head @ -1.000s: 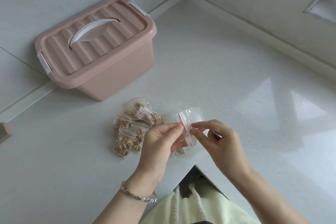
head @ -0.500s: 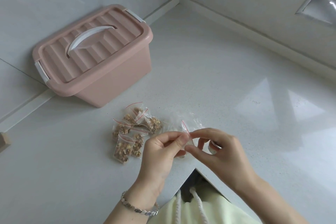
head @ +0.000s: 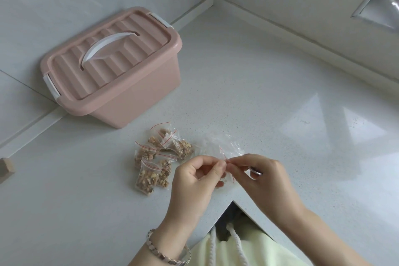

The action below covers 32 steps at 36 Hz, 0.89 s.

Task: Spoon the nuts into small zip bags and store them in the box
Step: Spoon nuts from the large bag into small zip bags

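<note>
Left hand point(head: 194, 179) and right hand point(head: 266, 177) pinch crinkly clear zip bag point(head: 228, 176).

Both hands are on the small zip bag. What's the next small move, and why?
Probably pull the two pinches apart to open the mouth of the zip bag. The left hand and right hand each pinch it at its red strip, and it looks empty, unlike the filled bags lying left of them.

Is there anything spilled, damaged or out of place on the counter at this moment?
Nothing stands out. Nothing is spilled on the counter; the filled bags sit in a loose, overlapping pile near the closed box. The left hand and right hand pinch a small bag by its top.
</note>
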Each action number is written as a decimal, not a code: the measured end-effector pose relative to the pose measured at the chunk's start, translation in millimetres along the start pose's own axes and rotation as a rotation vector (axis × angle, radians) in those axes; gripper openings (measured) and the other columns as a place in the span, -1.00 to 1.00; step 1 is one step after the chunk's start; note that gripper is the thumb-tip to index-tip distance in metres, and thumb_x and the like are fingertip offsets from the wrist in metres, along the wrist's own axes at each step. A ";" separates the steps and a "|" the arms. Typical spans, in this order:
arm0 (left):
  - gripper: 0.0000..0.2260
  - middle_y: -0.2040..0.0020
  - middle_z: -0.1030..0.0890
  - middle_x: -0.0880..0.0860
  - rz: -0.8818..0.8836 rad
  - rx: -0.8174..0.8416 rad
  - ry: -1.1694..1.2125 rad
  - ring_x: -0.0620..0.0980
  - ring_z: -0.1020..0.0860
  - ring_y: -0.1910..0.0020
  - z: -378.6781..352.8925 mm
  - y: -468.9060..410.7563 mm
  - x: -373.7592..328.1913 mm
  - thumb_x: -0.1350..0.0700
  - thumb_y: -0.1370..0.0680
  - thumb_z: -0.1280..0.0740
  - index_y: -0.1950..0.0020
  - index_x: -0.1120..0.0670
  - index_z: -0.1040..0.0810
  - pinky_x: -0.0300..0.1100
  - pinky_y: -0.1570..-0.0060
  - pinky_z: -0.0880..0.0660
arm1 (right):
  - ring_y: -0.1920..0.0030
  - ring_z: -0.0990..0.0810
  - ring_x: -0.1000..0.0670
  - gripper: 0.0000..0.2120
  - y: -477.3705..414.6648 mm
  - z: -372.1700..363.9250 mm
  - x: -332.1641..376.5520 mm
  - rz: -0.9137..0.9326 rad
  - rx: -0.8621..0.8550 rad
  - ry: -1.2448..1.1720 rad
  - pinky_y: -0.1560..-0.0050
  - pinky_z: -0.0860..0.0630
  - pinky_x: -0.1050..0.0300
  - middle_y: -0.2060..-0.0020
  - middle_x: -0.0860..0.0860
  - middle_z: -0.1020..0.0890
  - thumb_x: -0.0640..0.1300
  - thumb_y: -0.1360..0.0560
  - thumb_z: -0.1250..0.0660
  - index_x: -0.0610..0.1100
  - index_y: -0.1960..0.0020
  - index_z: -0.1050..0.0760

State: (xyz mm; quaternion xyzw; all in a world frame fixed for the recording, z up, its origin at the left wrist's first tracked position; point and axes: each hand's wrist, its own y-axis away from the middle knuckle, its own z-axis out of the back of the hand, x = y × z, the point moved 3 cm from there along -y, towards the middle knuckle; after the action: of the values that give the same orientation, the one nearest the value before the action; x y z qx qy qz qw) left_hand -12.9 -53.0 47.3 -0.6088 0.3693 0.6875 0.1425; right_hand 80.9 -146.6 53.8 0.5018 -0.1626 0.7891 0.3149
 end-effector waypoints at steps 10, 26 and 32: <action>-0.90 0.38 -0.62 -0.03 -0.034 0.180 -0.092 -0.11 -0.59 0.38 0.6 -10.4 -4.8 0.21 -0.45 -0.35 0.27 0.10 -0.58 -0.29 0.38 -0.51 | 0.30 -0.54 0.23 -0.78 -11.5 7.5 2.6 0.027 0.143 -0.031 0.24 -0.36 0.45 0.37 0.26 -0.59 -0.19 -0.45 -0.38 0.07 0.31 -0.58; -0.74 0.52 -0.37 0.02 -0.254 -0.169 -0.872 -0.05 -0.32 0.48 9.4 -15.0 -22.5 0.13 -0.34 -0.35 0.46 0.10 -0.30 -0.16 0.42 -0.32 | 0.26 -0.51 0.21 -0.87 -12.4 12.8 3.1 0.056 -0.184 0.330 0.29 -0.40 0.40 0.48 0.23 -0.49 -0.30 -0.31 -0.46 -0.10 0.34 -0.61; -0.79 0.09 -0.49 -0.12 -0.469 0.048 -0.744 -0.26 -0.42 0.04 4.7 -20.0 -20.8 0.05 -0.33 -0.21 0.05 -0.01 -0.43 -0.49 -0.02 -0.31 | 0.39 -0.49 0.34 -0.87 -17.2 16.0 8.5 -0.106 -0.177 0.146 0.33 -0.34 0.50 0.50 0.20 -0.55 -0.25 -0.33 -0.43 -0.10 0.37 -0.57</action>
State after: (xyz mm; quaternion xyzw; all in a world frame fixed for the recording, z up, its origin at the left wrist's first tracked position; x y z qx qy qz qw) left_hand 1.0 -30.7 60.2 -0.3837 0.1606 0.8001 0.4322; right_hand 100.7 -140.0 67.4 0.4211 -0.1816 0.7883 0.4102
